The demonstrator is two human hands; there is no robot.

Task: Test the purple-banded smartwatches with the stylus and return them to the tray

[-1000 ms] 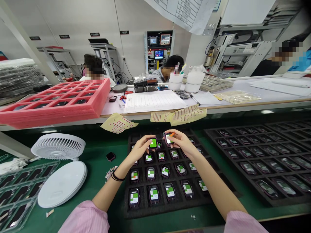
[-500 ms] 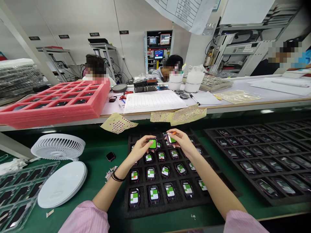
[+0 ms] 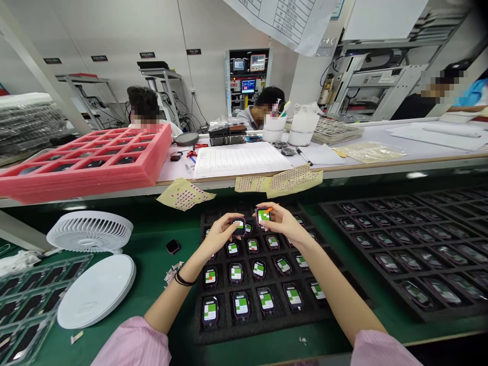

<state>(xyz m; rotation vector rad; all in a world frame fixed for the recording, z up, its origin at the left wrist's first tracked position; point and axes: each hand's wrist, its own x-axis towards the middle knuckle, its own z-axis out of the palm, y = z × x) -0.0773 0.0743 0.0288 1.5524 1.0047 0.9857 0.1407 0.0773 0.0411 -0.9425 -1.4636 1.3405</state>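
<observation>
My left hand (image 3: pixel 224 230) is closed on a smartwatch (image 3: pixel 239 226) whose lit screen is white and green, its thumb resting on the glass. To its right, my right hand (image 3: pixel 284 223) grips a second smartwatch (image 3: pixel 263 215) by its edge. An orange stick-like piece (image 3: pixel 272 208) shows between the fingers of that hand; its kind I cannot make out. Both hands are above the far part of a black foam tray (image 3: pixel 224 330). Several strapless watches with green and white screens, such as one watch (image 3: pixel 241 304), lie in its compartments.
A second black foam tray (image 3: pixel 404 317) with dark-screened watches lies to the right. On the left are a white fan (image 3: pixel 97 290), a lone watch (image 3: pixel 173 247) and clear trays (image 3: pixel 26 325). A shelf above holds a pink foam tray (image 3: pixel 148 175) and papers (image 3: pixel 240 158). Several people sit beyond.
The watch in my right hand has turned to face me and shifted slightly left. The left watch's screen has changed from mostly green to white and green.
</observation>
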